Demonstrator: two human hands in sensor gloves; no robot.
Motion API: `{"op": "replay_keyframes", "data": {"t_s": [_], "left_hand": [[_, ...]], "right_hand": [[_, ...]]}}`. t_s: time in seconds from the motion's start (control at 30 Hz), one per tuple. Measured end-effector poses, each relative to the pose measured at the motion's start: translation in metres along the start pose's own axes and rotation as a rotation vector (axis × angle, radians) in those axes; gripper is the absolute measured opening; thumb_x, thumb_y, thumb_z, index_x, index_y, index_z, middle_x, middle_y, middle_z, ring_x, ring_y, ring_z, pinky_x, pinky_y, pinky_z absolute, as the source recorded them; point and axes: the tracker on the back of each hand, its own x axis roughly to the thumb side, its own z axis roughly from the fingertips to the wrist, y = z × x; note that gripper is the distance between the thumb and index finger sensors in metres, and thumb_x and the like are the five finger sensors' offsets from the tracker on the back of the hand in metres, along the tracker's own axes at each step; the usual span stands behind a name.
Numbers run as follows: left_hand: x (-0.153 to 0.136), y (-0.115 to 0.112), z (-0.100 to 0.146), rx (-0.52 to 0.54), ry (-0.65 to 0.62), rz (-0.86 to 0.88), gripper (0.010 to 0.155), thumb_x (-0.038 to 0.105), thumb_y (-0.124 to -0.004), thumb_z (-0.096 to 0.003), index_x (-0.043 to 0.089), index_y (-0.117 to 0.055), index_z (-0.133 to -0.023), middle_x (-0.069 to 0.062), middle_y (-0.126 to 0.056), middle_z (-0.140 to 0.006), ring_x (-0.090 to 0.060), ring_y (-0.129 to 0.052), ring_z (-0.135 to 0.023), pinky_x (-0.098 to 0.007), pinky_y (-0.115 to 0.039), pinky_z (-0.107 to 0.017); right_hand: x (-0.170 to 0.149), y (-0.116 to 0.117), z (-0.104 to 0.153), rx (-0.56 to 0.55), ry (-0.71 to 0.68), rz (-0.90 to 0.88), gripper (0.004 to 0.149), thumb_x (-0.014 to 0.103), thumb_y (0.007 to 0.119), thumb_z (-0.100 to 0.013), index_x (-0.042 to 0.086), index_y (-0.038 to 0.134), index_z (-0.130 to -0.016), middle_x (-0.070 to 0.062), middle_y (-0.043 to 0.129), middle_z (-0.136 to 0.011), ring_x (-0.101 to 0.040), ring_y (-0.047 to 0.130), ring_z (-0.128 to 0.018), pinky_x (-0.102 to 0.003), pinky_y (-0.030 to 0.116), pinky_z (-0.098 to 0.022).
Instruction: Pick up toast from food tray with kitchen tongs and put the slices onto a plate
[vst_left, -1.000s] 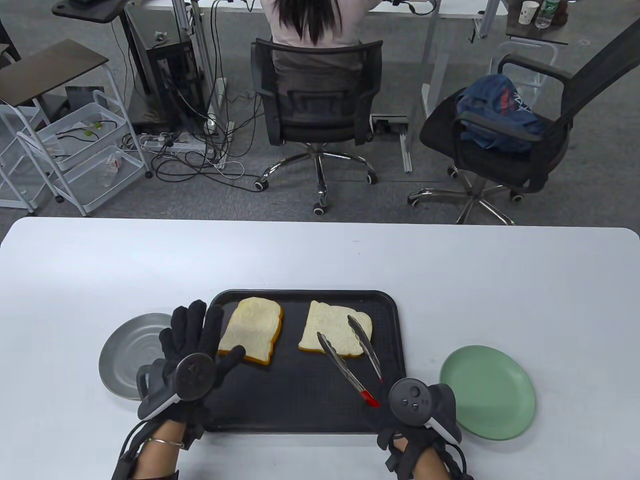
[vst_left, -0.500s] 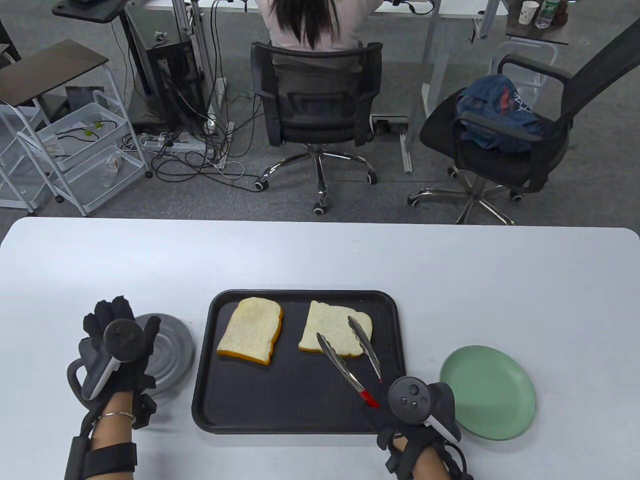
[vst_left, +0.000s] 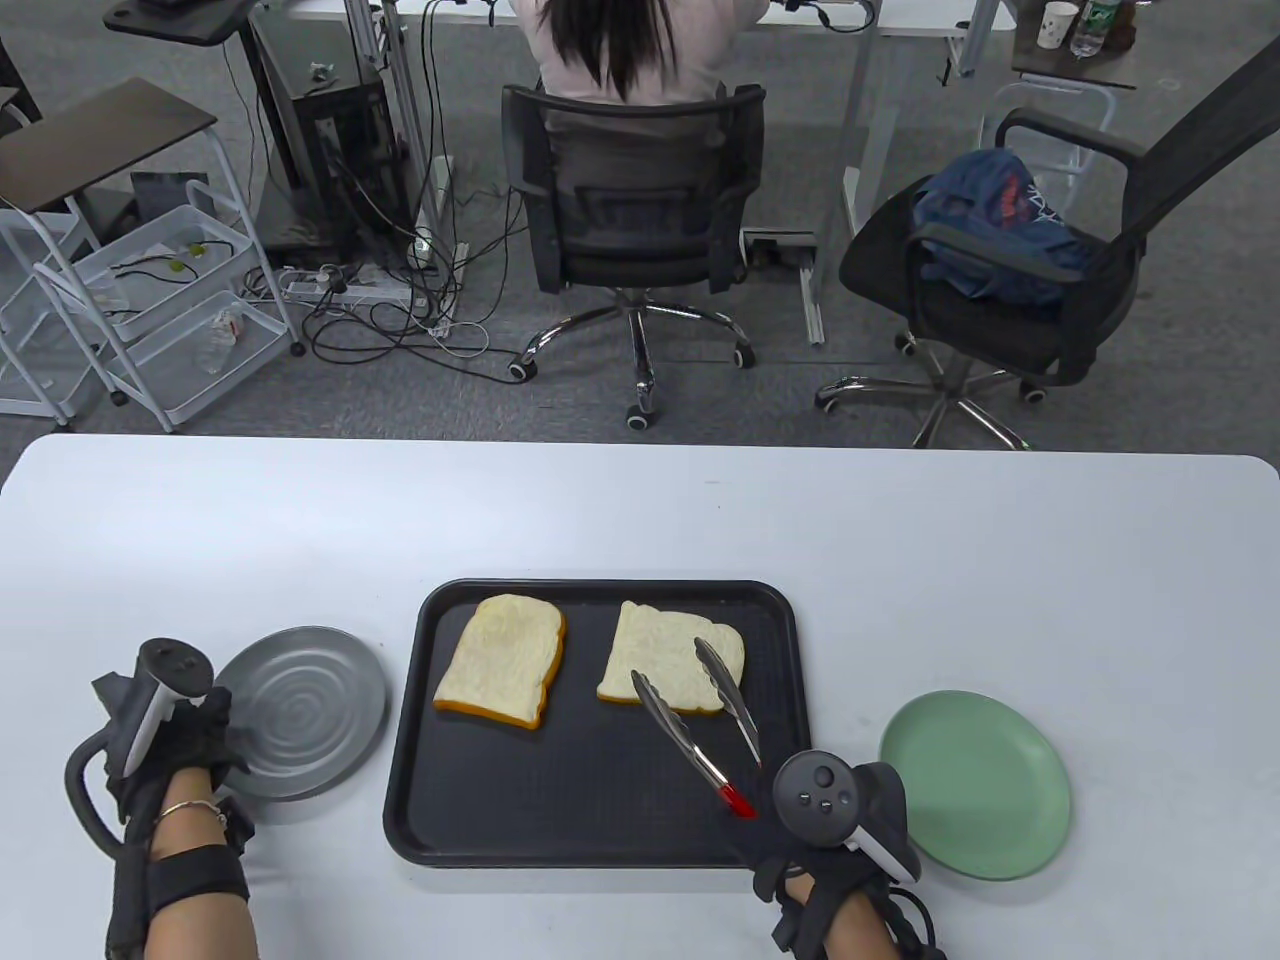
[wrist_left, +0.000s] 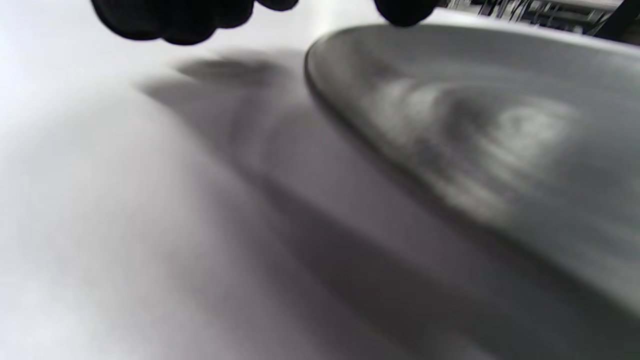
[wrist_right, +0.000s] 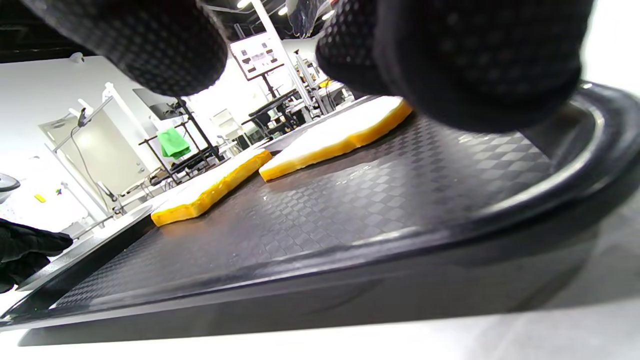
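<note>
White surface (vst_left: 640, 520), seen from above, carrying everything in play. At its near centre, black food tray (vst_left: 590, 790), with both slices still flat on it: left toast (vst_left: 502, 658) in the far-left part, right toast (vst_left: 660, 655) just beside it to the right. No slice lifted yet, none delivered; by the look of things, task barely begun, with both transfers still to come.

Flanking the tray, two bare plates: grey plate (vst_left: 300, 710) just off its left edge, green plate (vst_left: 975, 785) just off its right.

Over the right toast, kitchen tongs (vst_left: 700, 720), arms spread apart, tips above or on the slice's near half, not yet squeezing it; contact impossible to judge. Red-tipped handle end running back to the right hand (vst_left: 830, 820) at the tray's near-right corner. Fingers of that hand hidden under the tracker from above and only dark blurs in the right wrist view; wrapped round the handle, evidently, though exact curl impossible to tell.

At the grey plate's near-left rim, left hand (vst_left: 175, 740), well apart from both slices. From the left wrist view, fingertips (wrist_left: 170, 20) hanging just above the surface beside the rim, gripping nothing visible; curled or straight, impossible to tell.
</note>
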Motion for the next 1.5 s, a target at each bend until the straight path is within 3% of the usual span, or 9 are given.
{"op": "replay_keyframes", "data": {"t_s": [0.17,0.27,0.37,0.53,0.73,1.07,1.13,1.3,1.5], "left_hand": [[0.006,-0.008,-0.005,0.019,0.036,-0.086,0.067,0.048,-0.059,-0.0713,0.005,-0.05,-0.121,-0.03,-0.051,-0.118,-0.049,-0.061,-0.1,-0.056,-0.064,-0.076],[0.012,-0.006,-0.005,0.067,0.012,-0.088,0.048,0.039,-0.066,-0.0701,0.012,-0.069,-0.11,-0.021,-0.07,-0.107,-0.041,-0.076,-0.09,-0.049,-0.073,-0.072],[0.013,-0.004,-0.005,0.033,0.017,-0.095,0.046,0.038,-0.066,-0.0694,0.012,-0.07,-0.108,-0.021,-0.074,-0.102,-0.037,-0.08,-0.086,-0.046,-0.076,-0.069],[0.004,0.004,-0.002,0.017,-0.014,0.105,0.046,0.034,-0.065,-0.0688,0.008,-0.065,-0.107,-0.019,-0.084,-0.096,-0.032,-0.091,-0.078,-0.038,-0.087,-0.062],[-0.006,0.008,0.003,-0.001,-0.121,0.302,0.046,0.029,-0.065,-0.0678,0.002,-0.064,-0.105,-0.012,-0.095,-0.078,-0.018,-0.105,-0.056,-0.023,-0.098,-0.042],[-0.011,0.028,0.034,0.077,-0.25,0.536,0.047,0.027,-0.063,-0.0688,0.0,-0.059,-0.107,-0.014,-0.094,-0.079,-0.018,-0.107,-0.049,-0.019,-0.099,-0.036],[-0.01,0.023,0.042,0.071,-0.302,0.644,0.047,0.026,-0.063,-0.069,-0.001,-0.059,-0.107,-0.015,-0.094,-0.079,-0.018,-0.107,-0.049,-0.019,-0.099,-0.035],[-0.001,0.003,0.056,0.022,-0.413,0.817,0.048,0.026,-0.065,-0.0691,-0.001,-0.058,-0.108,-0.015,-0.095,-0.079,-0.019,-0.108,-0.048,-0.02,-0.099,-0.034],[0.009,-0.016,0.066,-0.016,-0.463,0.853,0.049,0.026,-0.064,-0.0697,0.0,-0.055,-0.111,-0.016,-0.092,-0.082,-0.02,-0.107,-0.05,-0.021,-0.098,-0.036]], "right_hand": [[0.0,0.002,-0.001,0.02,0.007,0.003,0.104,0.047,0.085,-0.032,-0.011,0.025,-0.094,-0.038,0.063,-0.077,-0.03,0.089,-0.037,-0.034,0.089,-0.015],[0.0,0.002,-0.001,0.026,0.007,0.003,0.104,0.047,0.085,-0.032,-0.011,0.025,-0.094,-0.038,0.063,-0.077,-0.03,0.089,-0.037,-0.034,0.089,-0.015],[0.0,0.002,-0.001,0.028,0.007,0.004,0.104,0.048,0.085,-0.032,-0.011,0.025,-0.094,-0.039,0.063,-0.077,-0.03,0.089,-0.037,-0.034,0.089,-0.015],[0.0,0.002,-0.001,0.032,0.007,0.004,0.104,0.048,0.085,-0.032,-0.011,0.025,-0.094,-0.039,0.063,-0.077,-0.03,0.089,-0.037,-0.035,0.089,-0.015],[0.0,0.003,-0.001,0.038,0.011,0.0,0.105,0.048,0.085,-0.032,-0.01,0.024,-0.094,-0.039,0.063,-0.077,-0.03,0.089,-0.037,-0.035,0.089,-0.015],[-0.001,0.003,0.0,0.034,0.004,-0.029,0.105,0.048,0.085,-0.032,-0.011,0.024,-0.094,-0.039,0.062,-0.077,-0.03,0.088,-0.037,-0.035,0.089,-0.015],[-0.001,0.002,0.0,0.029,0.003,-0.041,0.1,0.049,0.082,-0.038,-0.011,0.024,-0.094,-0.039,0.062,-0.077,-0.031,0.088,-0.037,-0.035,0.089,-0.015],[-0.002,0.002,0.001,0.026,-0.001,-0.062,0.102,0.051,0.082,-0.037,-0.011,0.024,-0.094,-0.039,0.062,-0.077,-0.031,0.088,-0.037,-0.035,0.089,-0.014],[-0.005,0.004,0.001,0.044,0.014,-0.085,0.103,0.052,0.081,-0.037,-0.011,0.024,-0.094,-0.039,0.062,-0.077,-0.031,0.088,-0.037,-0.035,0.089,-0.014]]}}
